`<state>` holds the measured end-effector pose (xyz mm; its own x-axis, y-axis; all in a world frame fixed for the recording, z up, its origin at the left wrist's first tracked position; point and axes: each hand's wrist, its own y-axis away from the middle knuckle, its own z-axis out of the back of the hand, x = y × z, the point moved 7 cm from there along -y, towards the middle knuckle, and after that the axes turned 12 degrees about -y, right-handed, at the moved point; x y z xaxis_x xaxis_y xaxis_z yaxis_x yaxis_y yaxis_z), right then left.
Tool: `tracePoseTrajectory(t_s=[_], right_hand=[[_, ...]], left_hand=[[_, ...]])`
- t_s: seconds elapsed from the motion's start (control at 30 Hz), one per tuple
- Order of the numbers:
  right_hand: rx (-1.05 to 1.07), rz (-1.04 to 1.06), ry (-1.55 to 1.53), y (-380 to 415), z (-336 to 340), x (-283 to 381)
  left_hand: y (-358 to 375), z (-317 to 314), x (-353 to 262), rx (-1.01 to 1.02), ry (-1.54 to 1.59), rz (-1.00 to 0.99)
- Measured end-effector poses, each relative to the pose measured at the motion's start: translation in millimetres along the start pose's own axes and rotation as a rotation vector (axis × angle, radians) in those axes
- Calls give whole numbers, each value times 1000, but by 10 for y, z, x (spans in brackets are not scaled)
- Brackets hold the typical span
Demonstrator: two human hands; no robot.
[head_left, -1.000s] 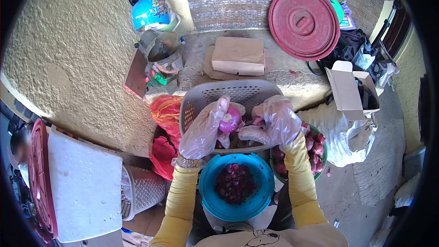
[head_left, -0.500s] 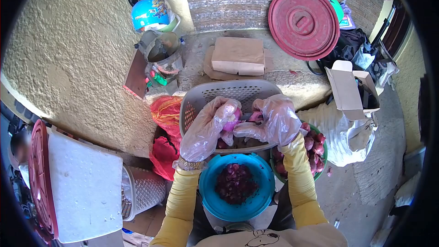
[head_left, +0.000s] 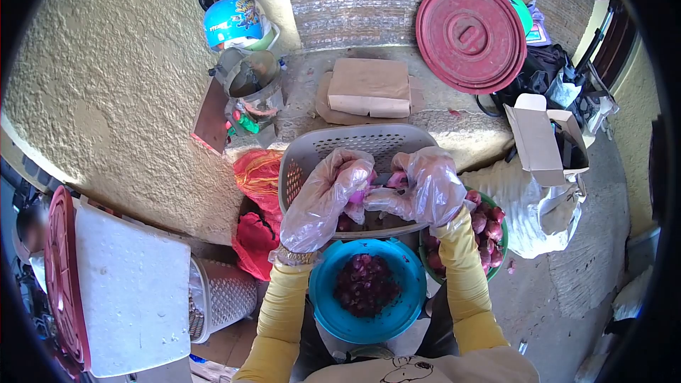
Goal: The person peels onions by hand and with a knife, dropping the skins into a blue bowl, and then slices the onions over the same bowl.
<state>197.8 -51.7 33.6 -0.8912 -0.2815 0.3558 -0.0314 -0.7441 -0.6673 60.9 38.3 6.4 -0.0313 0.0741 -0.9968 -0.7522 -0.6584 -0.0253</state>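
Both my hands wear clear plastic gloves and hover over a grey perforated basket point(head_left: 305, 143). My left hand point(head_left: 328, 195) is closed around a purple-red onion point(head_left: 359, 194), mostly hidden by its fingers. Close beside it, my right hand point(head_left: 434, 184) is closed on a small pinkish-purple thing point(head_left: 397, 180) whose kind I cannot make out. A few onions lie low in the basket, partly covered by the hands. Below, a blue basin point(head_left: 323, 305) holds a heap of dark red onion pieces point(head_left: 365, 285).
A green-rimmed container point(head_left: 504, 245) of red onions stands to the right of the basin. Red mesh sacks point(head_left: 257, 177) lie left of the basket. Cardboard point(head_left: 369, 85) and a red lid point(head_left: 472, 35) are on the ledge. A white foam board point(head_left: 131, 291) stands at left.
My left hand has turned slightly, so its fingers cover more of the onion. My right hand has stayed almost still beside it.
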Motion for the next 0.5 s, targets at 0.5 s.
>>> tracePoseTrajectory(t_s=[0.5], right_hand=[[-35,-8,-136,39,-35,-82]], left_hand=[[3,-20,-5,-2,18,10]])
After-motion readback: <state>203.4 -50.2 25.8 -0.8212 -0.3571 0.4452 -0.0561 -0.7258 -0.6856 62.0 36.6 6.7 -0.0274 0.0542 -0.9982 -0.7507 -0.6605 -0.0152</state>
